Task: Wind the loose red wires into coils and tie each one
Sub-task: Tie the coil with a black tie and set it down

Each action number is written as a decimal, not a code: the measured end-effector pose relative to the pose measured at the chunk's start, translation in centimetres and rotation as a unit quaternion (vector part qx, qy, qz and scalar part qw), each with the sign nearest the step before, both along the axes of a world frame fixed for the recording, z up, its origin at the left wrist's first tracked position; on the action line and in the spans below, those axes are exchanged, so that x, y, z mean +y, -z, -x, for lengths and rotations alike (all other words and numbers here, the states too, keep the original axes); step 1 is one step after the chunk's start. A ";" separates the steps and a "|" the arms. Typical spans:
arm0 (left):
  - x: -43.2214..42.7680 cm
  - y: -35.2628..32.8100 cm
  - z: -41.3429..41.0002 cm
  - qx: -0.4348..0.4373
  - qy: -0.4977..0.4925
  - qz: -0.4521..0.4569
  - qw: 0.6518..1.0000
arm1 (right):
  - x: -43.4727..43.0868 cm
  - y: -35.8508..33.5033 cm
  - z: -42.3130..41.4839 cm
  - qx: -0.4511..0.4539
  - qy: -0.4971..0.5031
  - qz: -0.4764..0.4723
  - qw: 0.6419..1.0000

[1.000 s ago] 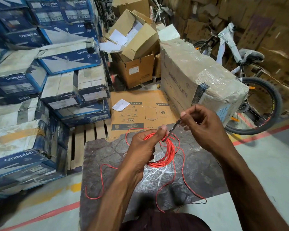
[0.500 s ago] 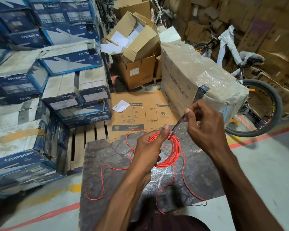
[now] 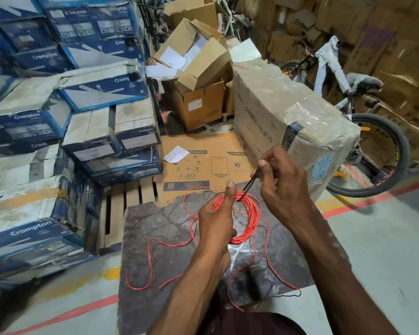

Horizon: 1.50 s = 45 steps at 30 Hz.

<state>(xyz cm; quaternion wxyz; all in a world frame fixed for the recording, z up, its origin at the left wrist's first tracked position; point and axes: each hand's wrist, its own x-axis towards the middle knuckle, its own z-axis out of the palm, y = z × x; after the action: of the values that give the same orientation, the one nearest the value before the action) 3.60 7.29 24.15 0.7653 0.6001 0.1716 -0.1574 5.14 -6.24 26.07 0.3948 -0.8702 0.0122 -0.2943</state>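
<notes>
My left hand (image 3: 217, 220) grips a coil of red wire (image 3: 248, 217) above the dark mottled work surface (image 3: 160, 240), thumb pressed on the top of the coil. A thin black tie (image 3: 250, 183) runs up from the coil's top to my right hand (image 3: 279, 180), which pinches its upper end between thumb and fingers. Loose red wire (image 3: 150, 259) trails from the coil across the surface to the left, and other strands loop toward the near right edge.
Stacked blue and white Crompton boxes (image 3: 58, 131) stand at the left on a wooden pallet (image 3: 121, 209). A flat brown carton (image 3: 203, 163) lies beyond the surface. A wrapped large box (image 3: 290, 112) and a bicycle (image 3: 363, 131) stand at the right.
My right hand has pulled the black tie a little up and to the right. The left hand keeps hold of the coil. The loose wire at the left has shifted slightly.
</notes>
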 end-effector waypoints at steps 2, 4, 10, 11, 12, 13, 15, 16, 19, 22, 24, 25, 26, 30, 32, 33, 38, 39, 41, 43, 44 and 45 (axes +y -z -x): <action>0.0 0.2 0.2 0.006 -0.010 -0.004 1.000 | -0.3 -0.2 -0.1 0.009 -0.001 -0.013 1.000; 0.1 0.5 0.2 0.011 -0.030 -0.004 0.999 | -0.6 -0.4 -0.2 0.021 -0.004 -0.035 0.999; -0.5 0.4 0.4 0.023 -0.074 -0.011 0.997 | -0.1 -0.2 -0.5 0.034 -0.047 -0.031 0.998; -0.6 0.5 0.4 0.024 -0.083 -0.016 0.996 | 0.0 0.0 -0.4 0.033 -0.051 -0.028 0.998; -0.7 0.6 0.4 0.027 -0.091 -0.020 0.995 | 0.1 0.1 -0.4 0.032 -0.051 -0.022 0.998; -0.8 0.8 0.3 0.031 -0.098 -0.022 0.995 | 0.3 0.3 -0.4 0.030 -0.046 -0.014 0.998; -0.9 1.0 0.2 0.042 -0.109 -0.020 0.993 | 0.7 0.6 -0.3 0.024 -0.033 0.000 0.999; -1.0 1.1 0.2 0.046 -0.113 -0.015 0.992 | 0.8 0.8 -0.3 0.022 -0.024 0.004 0.999; -1.2 1.3 0.2 0.052 -0.121 -0.010 0.991 | 0.6 1.2 -0.5 0.027 -0.004 0.002 1.000; -1.2 1.6 0.1 0.056 -0.118 -0.007 0.991 | 0.3 1.3 -0.7 0.038 -0.002 -0.010 0.999; -1.3 1.6 0.1 0.056 -0.112 -0.007 0.992 | 0.2 1.4 -0.9 0.038 -0.003 -0.015 0.999; -1.4 1.6 0.1 0.055 -0.109 -0.011 0.992 | 0.3 1.4 -0.9 0.036 -0.003 -0.015 0.999; -1.4 1.6 0.1 0.056 -0.107 -0.014 0.993 | 0.3 1.4 -1.0 0.033 -0.003 -0.011 0.999; -1.6 1.9 0.1 0.065 -0.104 -0.012 0.992 | 0.2 0.8 -1.2 0.002 0.000 0.017 1.000; -1.6 2.0 0.2 0.079 -0.107 -0.005 0.991 | -0.3 0.1 -1.3 -0.032 0.019 0.022 0.999; -1.5 2.1 0.3 0.081 -0.108 0.001 0.991 | -0.4 -0.2 -1.4 -0.044 0.021 0.025 0.998; -1.6 1.2 0.2 0.059 -0.124 0.001 0.991 | -0.1 -1.4 -1.1 -0.089 0.022 0.035 0.995; -1.7 1.1 0.1 0.039 -0.127 -0.012 0.991 | -0.1 -1.6 -1.2 -0.097 0.022 0.037 0.994; -2.0 0.9 0.2 -0.020 -0.132 -0.042 0.990 | 0.0 -2.0 -1.3 -0.115 0.020 0.048 0.992; -2.1 1.2 0.1 -0.080 -0.127 -0.069 0.986 | 0.1 -2.4 -1.5 -0.136 0.020 0.061 0.989; -2.1 1.3 0.1 -0.102 -0.121 -0.082 0.984 | 0.1 -2.5 -1.6 -0.145 0.021 0.064 0.987; -2.1 1.5 0.0 -0.121 -0.115 -0.092 0.982 | 0.0 -2.7 -1.8 -0.151 0.018 0.064 0.986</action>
<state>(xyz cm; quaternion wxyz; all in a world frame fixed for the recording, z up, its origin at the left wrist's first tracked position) 3.63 5.22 22.63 0.7348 0.6589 0.1596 0.0219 6.92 -6.20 28.78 0.3301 -0.8392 -0.0512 -0.4291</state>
